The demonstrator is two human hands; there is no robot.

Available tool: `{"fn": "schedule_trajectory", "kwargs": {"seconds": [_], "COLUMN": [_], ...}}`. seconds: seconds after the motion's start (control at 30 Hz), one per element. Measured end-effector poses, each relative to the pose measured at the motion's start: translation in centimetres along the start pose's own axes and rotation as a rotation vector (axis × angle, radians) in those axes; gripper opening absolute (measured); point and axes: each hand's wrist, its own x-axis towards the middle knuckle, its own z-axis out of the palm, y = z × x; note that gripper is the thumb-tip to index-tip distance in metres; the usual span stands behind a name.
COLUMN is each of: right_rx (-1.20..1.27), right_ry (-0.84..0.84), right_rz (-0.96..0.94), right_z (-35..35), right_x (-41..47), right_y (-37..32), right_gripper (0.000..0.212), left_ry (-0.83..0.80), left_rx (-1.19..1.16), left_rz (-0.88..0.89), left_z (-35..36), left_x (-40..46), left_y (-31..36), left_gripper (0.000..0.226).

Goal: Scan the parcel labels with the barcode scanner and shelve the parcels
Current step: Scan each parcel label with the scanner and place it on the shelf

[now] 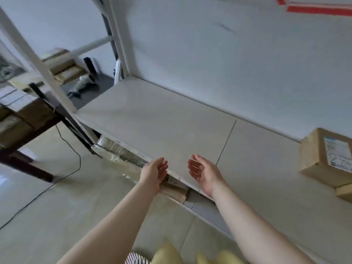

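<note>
Two bare hands hover over the front edge of a wide white shelf (152,115), palms facing each other, each grip spread and holding nothing. The shelf board lies bare from 12 o'clock round to 2; one parcel (323,157), a brown box with its white label (339,153) facing up, sits at 3 o'clock on the board, well apart from both hands. More boxes are stacked on the dark table (28,128) at 9 o'clock; no scanner can be made out. The step in hand looks like fetching the next parcel, so the person would do well to turn toward that table, pick a box with its label uppermost, and scan before carrying. A black cable (70,149) trails across the floor at 8 o'clock and could catch a foot. The left hand (154,172) is at the shelf lip; the right hand (203,172) is just inside it, above items on the lower shelf.
</note>
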Motion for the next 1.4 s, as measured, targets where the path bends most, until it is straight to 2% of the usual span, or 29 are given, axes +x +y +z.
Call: {"fn": "schedule_trajectory", "kwargs": {"seconds": [0.1, 0.2, 0.33, 0.47, 0.67, 0.93, 1.13, 1.3, 1.4], "right_rx": [-0.081, -0.178, -0.324, -0.477, -0.602, -0.57, -0.582, -0.546, -0.509], "right_ry": [-0.052, -0.101, -0.161, -0.237, -0.288, -0.318, -0.366, -0.347, -0.322], "right_rz": [0.038, 0.123, 0.212, 0.267, 0.237, 0.223, 0.19, 0.163, 0.132], "right_z": [7.7, 15.9, 25.4, 33.0, 40.9, 53.6, 63.3, 69.9, 73.6], "right_x": [1.3, 2.0, 2.6, 3.4, 7.0, 14.9, 19.6, 23.2, 25.5], "right_y": [4.0, 9.7, 16.3, 19.8, 21.3, 21.6, 20.9, 20.8, 20.5], "right_gripper": [0.007, 0.005, 0.008, 0.014, 0.027, 0.014, 0.012, 0.012, 0.014], "left_ry": [-0.019, 0.012, 0.187, 0.327, 0.343, 0.357, 0.398, 0.38, 0.352], "left_rx": [0.141, 0.248, 0.203, 0.07, -0.061, -0.078, -0.085, -0.135, -0.119], "left_rz": [0.094, 0.108, 0.087, 0.046, 0.073, 0.15, 0.215, 0.233, 0.252], "left_z": [-8.2, -17.3, -28.2, -35.4, -39.1, -41.7, -44.4, -46.0, -47.1], "left_x": [0.8, 1.6, 2.9, 4.0, 7.1, 14.4, 19.1, 22.7, 25.4], "left_y": [4.2, 8.0, 11.8, 14.6, 19.5, 30.6, 38.9, 44.3, 48.4], "left_gripper": [0.009, 0.008, 0.011, 0.008, 0.005, 0.015, 0.013, 0.009, 0.015]}}
